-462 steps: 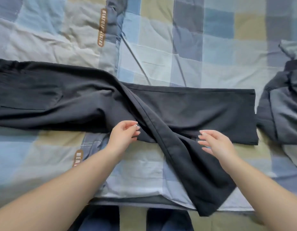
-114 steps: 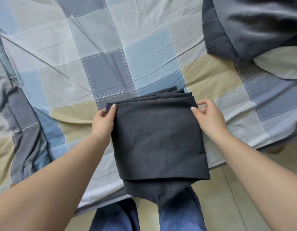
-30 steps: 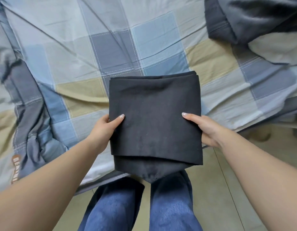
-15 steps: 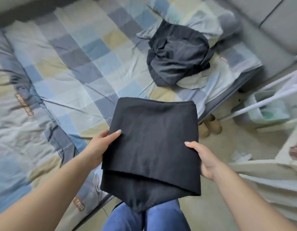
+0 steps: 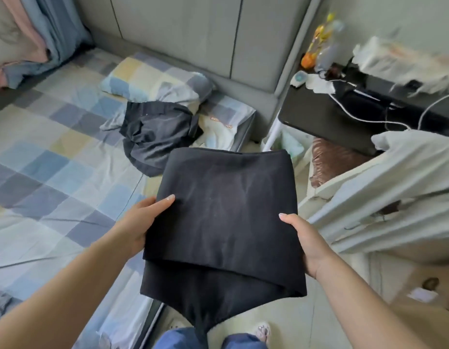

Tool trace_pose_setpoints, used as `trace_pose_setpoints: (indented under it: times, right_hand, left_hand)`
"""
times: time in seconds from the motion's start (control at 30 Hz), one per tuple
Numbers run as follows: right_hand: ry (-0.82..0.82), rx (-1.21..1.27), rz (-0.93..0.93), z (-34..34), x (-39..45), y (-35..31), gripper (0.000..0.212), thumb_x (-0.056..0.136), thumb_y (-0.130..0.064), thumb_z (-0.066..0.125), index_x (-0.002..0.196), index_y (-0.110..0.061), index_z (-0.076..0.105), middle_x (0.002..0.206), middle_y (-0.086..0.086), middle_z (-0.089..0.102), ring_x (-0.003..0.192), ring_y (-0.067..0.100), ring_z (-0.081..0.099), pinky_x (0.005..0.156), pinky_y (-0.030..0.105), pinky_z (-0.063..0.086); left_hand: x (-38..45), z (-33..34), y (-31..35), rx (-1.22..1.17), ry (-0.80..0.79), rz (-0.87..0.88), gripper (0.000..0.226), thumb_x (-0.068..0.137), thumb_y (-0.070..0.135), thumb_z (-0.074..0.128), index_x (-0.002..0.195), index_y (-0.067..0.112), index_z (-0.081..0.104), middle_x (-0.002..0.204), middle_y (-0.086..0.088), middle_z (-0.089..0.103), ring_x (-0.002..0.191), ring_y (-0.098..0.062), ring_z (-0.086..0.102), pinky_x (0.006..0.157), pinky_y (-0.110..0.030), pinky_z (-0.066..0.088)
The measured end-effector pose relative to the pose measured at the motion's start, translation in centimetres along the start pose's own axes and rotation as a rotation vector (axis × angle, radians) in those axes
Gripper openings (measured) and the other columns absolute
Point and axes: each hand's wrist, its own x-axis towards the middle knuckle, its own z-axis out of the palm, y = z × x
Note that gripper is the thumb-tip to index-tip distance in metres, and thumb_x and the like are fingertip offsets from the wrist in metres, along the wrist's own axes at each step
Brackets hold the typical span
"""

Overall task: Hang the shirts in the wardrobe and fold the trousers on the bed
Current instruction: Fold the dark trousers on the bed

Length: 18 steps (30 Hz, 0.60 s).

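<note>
Folded black trousers point(image 5: 223, 222) sit between both hands, held up just off the edge of the bed point(image 5: 54, 172). Her left hand point(image 5: 137, 222) grips one side and her right hand point(image 5: 306, 243) the other, thumbs flat on top, fingers hidden underneath. A crumpled dark garment point(image 5: 155, 137) lies on the bed beyond them.

Both bare forearms extended forward, converging slightly. Left hand point(image 5: 139, 224) gripping the left edge of the folded black trousers point(image 5: 223, 217), thumb on top, fingers hidden beneath. Right hand point(image 5: 306, 244) gripping the right edge likewise, thumb lying over the cloth.
</note>
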Motion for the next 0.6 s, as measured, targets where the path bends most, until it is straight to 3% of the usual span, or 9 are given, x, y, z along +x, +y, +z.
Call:
trace_pose_setpoints:
  times: [0.07,0.2,0.33,0.47,0.6]
  right_hand:
    - [0.055,0.069,-0.038,-3.3,-2.0,-0.2,0.028,0.083,-0.039,0.06,0.101,-0.022,0.075,0.109,0.005,0.072,0.097,0.022,0.07,0.076,0.036,0.053]
    - [0.139,0.17,-0.088,-9.6,-5.7,-0.4,0.03,0.082,-0.041,0.061,0.102,-0.023,0.074,0.112,0.006,0.071,0.101,0.025,0.069,0.084,0.041,0.051]
    - [0.245,0.248,-0.145,-16.7,-9.2,-1.3,0.032,0.083,-0.039,0.061,0.105,-0.02,0.073,0.11,0.008,0.072,0.1,0.027,0.069,0.088,0.044,0.051]
    - [0.369,0.302,-0.177,-23.1,-12.0,-2.4,0.03,0.082,-0.037,0.062,0.104,-0.018,0.072,0.103,0.007,0.074,0.091,0.026,0.072,0.077,0.041,0.053]
    - [0.53,0.339,-0.187,-29.2,-14.6,-3.0,0.037,0.078,-0.04,0.065,0.11,-0.021,0.068,0.108,0.005,0.072,0.104,0.027,0.066,0.092,0.045,0.049]
  left_hand:
    - [0.2,4.3,1.6,0.076,-0.061,0.014,0.045,0.067,0.045,0.077,0.102,0.017,0.071,0.099,-0.002,0.075,0.089,-0.018,0.073,0.074,-0.032,0.053]
    - [0.8,12.4,3.0,0.143,-0.141,0.041,0.033,0.082,0.034,0.072,0.108,0.014,0.069,0.101,-0.005,0.075,0.09,-0.02,0.072,0.078,-0.034,0.054]
    - [1.2,22.1,3.6,0.201,-0.25,0.052,0.027,0.084,0.031,0.07,0.104,0.012,0.069,0.097,-0.008,0.075,0.087,-0.022,0.073,0.066,-0.029,0.057]
    - [1.6,31.0,3.4,0.238,-0.351,0.067,0.023,0.082,0.032,0.073,0.098,0.015,0.071,0.094,-0.007,0.076,0.082,-0.021,0.073,0.056,-0.025,0.057]
    - [2.4,39.8,2.7,0.305,-0.48,0.039,0.026,0.084,0.034,0.071,0.104,0.017,0.071,0.098,-0.006,0.075,0.089,-0.024,0.073,0.07,-0.033,0.058]
